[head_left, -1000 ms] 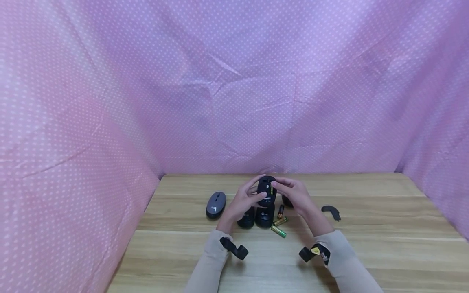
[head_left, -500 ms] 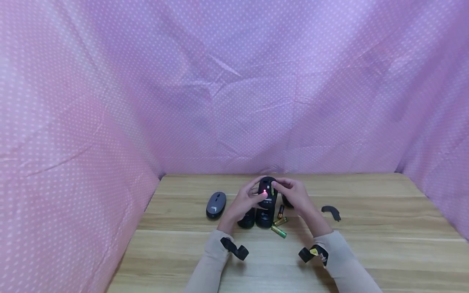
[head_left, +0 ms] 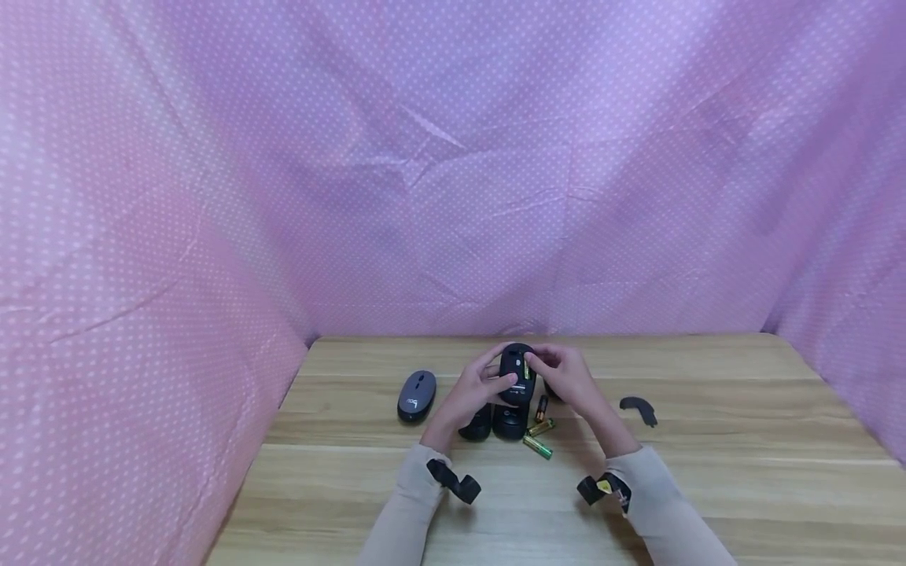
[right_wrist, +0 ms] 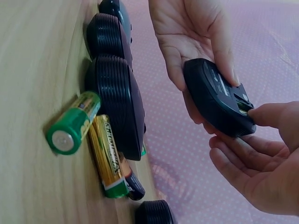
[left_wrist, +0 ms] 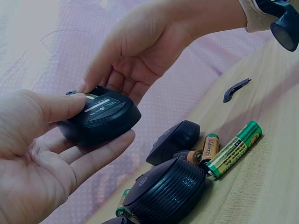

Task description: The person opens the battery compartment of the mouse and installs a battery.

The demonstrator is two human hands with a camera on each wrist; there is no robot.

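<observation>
Fingers (left_wrist: pixel 105 154) half-curled under mouse (left_wrist: pixel 110 120), thumbs (left_wrist: pixel 65 106) on top

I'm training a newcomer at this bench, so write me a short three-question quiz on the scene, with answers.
1. True or false: the bare left hand holds a rounded black mouse with its underside facing the head camera.
2. In the head view, where is the curved dark grey piece relative to the beige-sleeved forearms: A, left; B, between; C, right?
3. Fill in: in the head view, the lowest cylindrical battery is gold and ____.

Key: 1. True. 2. C. 3. Green.
</observation>
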